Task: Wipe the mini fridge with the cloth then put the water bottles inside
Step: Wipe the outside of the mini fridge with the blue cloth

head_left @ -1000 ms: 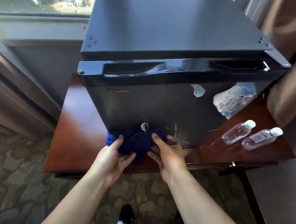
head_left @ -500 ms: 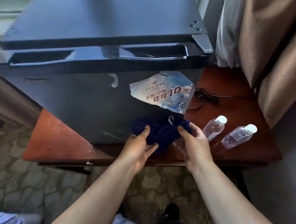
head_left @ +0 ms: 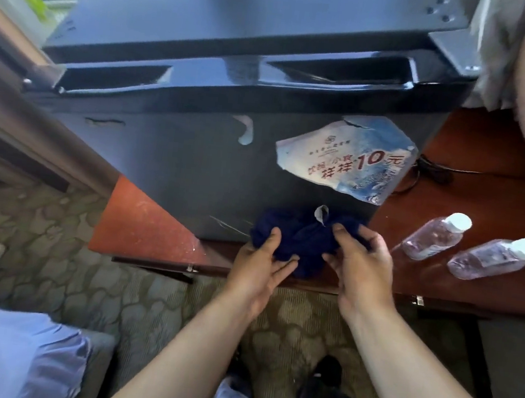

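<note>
both hands are on the cloth (head_left: pixel 302 238), a bunched dark blue wad at the bottom edge of the fridge (head_left: pixel 193 165) door. the left hand (head_left: pixel 255 269) curls its fingers round the wad's left side, thumb up against the fabric; the right hand (head_left: pixel 359 270) pinches the right side with its fingers half closed. a second ago the same two-handed hold sat nearer the door's lower left; now it is low on the right, just under the torn paper sticker (head_left: pixel 346 159). so the wipe has travelled along the foot of the door, and the door looks shut. the view has swung right with it too.

to my eye the wiping step is under way, not finished: the upper door, the glossy handle strip and the top show no sign of cloth contact at this moment. the two water bottles (head_left: pixel 473 247) lie on their sides on the counter (head_left: pixel 481 202), right of the fridge and close to the right hand, not touching it. they wait until the door is opened.
</note>
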`<control>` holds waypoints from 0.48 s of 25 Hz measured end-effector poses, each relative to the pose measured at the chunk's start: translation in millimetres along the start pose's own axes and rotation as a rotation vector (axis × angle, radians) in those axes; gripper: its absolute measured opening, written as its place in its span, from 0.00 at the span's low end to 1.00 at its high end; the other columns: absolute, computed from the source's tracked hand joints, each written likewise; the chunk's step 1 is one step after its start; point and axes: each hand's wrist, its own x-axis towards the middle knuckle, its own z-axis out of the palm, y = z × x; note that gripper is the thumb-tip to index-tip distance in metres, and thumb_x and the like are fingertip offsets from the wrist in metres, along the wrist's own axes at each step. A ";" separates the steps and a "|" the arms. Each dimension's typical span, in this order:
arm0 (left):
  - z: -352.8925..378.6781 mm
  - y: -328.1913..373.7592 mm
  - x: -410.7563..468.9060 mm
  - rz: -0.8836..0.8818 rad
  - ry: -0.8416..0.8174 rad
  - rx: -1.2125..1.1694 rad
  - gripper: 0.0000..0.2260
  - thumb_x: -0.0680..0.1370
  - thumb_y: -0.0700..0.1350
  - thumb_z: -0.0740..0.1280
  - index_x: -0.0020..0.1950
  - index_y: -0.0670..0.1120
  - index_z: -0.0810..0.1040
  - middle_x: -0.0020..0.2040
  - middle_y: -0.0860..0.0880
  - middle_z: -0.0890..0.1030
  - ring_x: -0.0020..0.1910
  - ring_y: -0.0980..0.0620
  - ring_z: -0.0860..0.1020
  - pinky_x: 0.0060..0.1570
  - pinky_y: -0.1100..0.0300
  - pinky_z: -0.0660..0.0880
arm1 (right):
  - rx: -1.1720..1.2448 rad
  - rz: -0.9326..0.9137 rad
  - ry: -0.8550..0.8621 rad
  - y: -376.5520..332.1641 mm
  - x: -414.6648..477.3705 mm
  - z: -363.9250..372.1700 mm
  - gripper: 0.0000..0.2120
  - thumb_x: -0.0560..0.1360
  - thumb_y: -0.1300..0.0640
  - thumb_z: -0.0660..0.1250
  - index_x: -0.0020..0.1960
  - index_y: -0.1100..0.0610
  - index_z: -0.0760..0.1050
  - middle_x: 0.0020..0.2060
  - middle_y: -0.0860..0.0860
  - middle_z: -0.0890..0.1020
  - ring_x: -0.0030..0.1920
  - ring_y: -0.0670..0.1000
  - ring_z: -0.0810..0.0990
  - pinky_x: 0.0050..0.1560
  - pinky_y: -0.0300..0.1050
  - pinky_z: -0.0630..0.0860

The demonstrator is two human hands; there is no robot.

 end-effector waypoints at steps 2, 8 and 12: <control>-24.7 27.7 -8.6 0.081 0.022 -0.056 0.10 0.82 0.46 0.68 0.61 0.44 0.80 0.56 0.42 0.87 0.55 0.42 0.86 0.58 0.50 0.81 | 0.029 0.001 -0.039 9.6 -21.0 32.6 0.12 0.76 0.63 0.74 0.56 0.57 0.75 0.40 0.50 0.88 0.39 0.48 0.86 0.33 0.41 0.80; -102.4 92.0 -1.8 0.231 0.004 -0.057 0.13 0.84 0.47 0.63 0.65 0.44 0.79 0.58 0.43 0.87 0.57 0.43 0.86 0.58 0.48 0.79 | -0.049 -0.060 -0.223 37.2 -66.2 115.2 0.09 0.74 0.65 0.74 0.52 0.60 0.77 0.41 0.57 0.89 0.39 0.50 0.86 0.36 0.42 0.81; -149.7 85.0 54.0 0.194 0.107 0.048 0.13 0.85 0.47 0.63 0.65 0.42 0.78 0.57 0.39 0.87 0.56 0.41 0.86 0.57 0.47 0.82 | -0.210 -0.022 -0.152 95.2 -44.7 140.1 0.08 0.74 0.67 0.74 0.43 0.57 0.78 0.33 0.52 0.87 0.36 0.49 0.84 0.34 0.42 0.80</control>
